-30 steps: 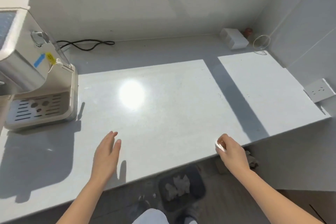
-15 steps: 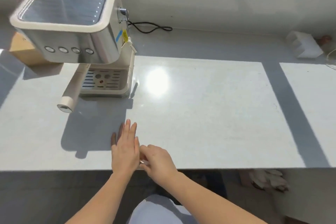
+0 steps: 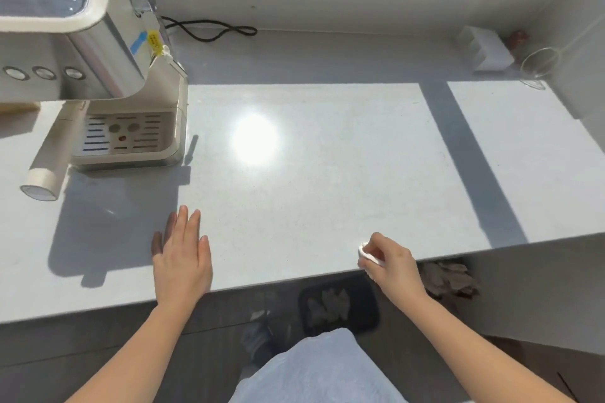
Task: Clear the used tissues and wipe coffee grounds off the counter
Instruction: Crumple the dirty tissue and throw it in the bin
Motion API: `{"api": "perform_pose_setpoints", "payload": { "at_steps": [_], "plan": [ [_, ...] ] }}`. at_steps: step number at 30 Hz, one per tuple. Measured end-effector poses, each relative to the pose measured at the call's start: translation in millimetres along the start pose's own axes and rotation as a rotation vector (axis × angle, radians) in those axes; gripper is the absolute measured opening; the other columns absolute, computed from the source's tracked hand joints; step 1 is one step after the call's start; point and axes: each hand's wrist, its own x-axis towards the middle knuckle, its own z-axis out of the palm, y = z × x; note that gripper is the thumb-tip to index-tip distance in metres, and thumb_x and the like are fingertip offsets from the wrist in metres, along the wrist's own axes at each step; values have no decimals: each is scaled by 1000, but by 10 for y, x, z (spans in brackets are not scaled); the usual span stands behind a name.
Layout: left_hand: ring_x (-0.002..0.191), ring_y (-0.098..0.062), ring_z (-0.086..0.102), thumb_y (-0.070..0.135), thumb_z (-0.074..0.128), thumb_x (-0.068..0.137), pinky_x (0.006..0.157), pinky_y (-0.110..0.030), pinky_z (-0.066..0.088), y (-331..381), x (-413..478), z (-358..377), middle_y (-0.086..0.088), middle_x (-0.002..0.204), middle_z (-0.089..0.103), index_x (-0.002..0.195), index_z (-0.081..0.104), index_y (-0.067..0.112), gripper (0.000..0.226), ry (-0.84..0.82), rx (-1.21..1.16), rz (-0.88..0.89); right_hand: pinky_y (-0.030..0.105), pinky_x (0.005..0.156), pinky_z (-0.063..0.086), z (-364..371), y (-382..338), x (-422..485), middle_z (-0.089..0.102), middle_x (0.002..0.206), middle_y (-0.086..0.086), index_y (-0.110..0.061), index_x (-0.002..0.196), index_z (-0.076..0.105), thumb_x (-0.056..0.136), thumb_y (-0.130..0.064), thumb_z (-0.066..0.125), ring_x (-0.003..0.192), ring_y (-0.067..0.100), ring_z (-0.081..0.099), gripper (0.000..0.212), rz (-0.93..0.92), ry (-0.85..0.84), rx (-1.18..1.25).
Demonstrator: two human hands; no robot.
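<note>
Nothing legible anywhere in view. On the side of the coffee machine (image 3: 108, 56), upper left of the frame: a blue sticker (image 3: 138, 41), plain, and just right of it a yellow tag (image 3: 154, 40) with dark print too small and blurred to read. Round buttons (image 3: 44, 73) on the front, markings unclear. White box (image 3: 487, 50), upper right, no lettering made out.

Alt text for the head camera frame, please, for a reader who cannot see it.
A person's right hand pinches a white tissue at the front edge of the counter while the left hand lies flat on it. A coffee machine stands at the left, and a black bin holding crumpled tissues sits below the edge.
</note>
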Motion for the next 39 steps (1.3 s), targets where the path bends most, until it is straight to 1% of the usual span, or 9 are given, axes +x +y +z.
{"api": "perform_pose_setpoints", "payload": {
  "at_steps": [4, 10, 16, 21, 25, 28, 31, 34, 39],
  "plan": [
    [144, -23, 19, 20, 38, 96, 115, -50, 13, 4, 6, -31, -7, 155, 28, 140, 38, 14, 44, -35, -54, 3, 33, 58, 46, -409, 539, 66, 63, 68, -1, -23, 73, 48, 81, -19, 70, 68, 19, 60, 23, 89, 136, 8],
    [136, -26, 35, 22, 36, 100, 108, -45, 29, 14, -243, -306, -9, 148, 40, 135, 46, 9, 39, -110, -270, -67, 25, 60, 40, -824, 1073, 209, 62, 69, -4, -16, 73, 55, 77, -14, 70, 72, 25, 58, 16, 168, 282, 49],
    [125, -18, 45, 15, 46, 93, 99, -46, 42, 532, -1348, -263, 5, 137, 47, 117, 55, 23, 26, 73, -364, -37, 34, 62, 39, -865, 1029, -7, 61, 78, 2, -12, 81, 55, 82, -12, 67, 78, 29, 58, 11, 151, 297, 146],
    [133, -6, 33, 43, 41, 95, 109, -33, 32, 1314, -1986, 356, 14, 152, 25, 137, 38, 28, 44, -503, -450, -117, 16, 54, 47, -58, 578, -645, 62, 75, -6, -31, 84, 57, 87, -22, 66, 67, 6, 59, 13, -10, -103, 477],
    [110, -7, 57, 52, 33, 96, 96, -28, 40, 1959, -2103, 702, 7, 127, 61, 126, 53, 27, 44, -877, -903, -570, 15, 69, 51, 423, 562, -880, 65, 93, -3, -23, 95, 61, 87, -9, 63, 85, 4, 62, 16, 208, -289, 730],
    [94, -8, 69, 47, 44, 94, 87, -28, 51, 2177, -2261, 960, 7, 98, 75, 108, 64, 30, 30, -746, -1160, -825, 24, 74, 53, 552, 777, -965, 69, 103, 3, -20, 100, 63, 88, -4, 59, 97, 15, 66, 20, 409, -300, 859],
    [88, -15, 67, 33, 52, 94, 81, -32, 51, 2256, -2414, 1243, -1, 91, 74, 93, 69, 26, 19, -508, -1146, -963, 18, 64, 51, 625, 1073, -1023, 71, 95, 5, -18, 95, 64, 85, -1, 61, 87, 14, 68, 21, 495, -285, 848],
    [71, -20, 55, 23, 56, 92, 66, -33, 45, 2256, -2449, 1508, -15, 78, 67, 79, 70, 8, 24, -403, -1015, -892, 22, 62, 54, 741, 1354, -1105, 70, 81, 9, -17, 92, 57, 82, -7, 69, 68, 12, 66, 18, 534, -185, 748],
    [66, -23, 41, 25, 56, 91, 60, -34, 35, 2152, -2335, 1979, -13, 65, 49, 73, 57, -9, 38, -534, -861, -759, 24, 59, 55, 1036, 1724, -976, 64, 66, -1, -15, 81, 57, 81, -9, 71, 57, 9, 64, 15, 567, -104, 670]
  ]
}}
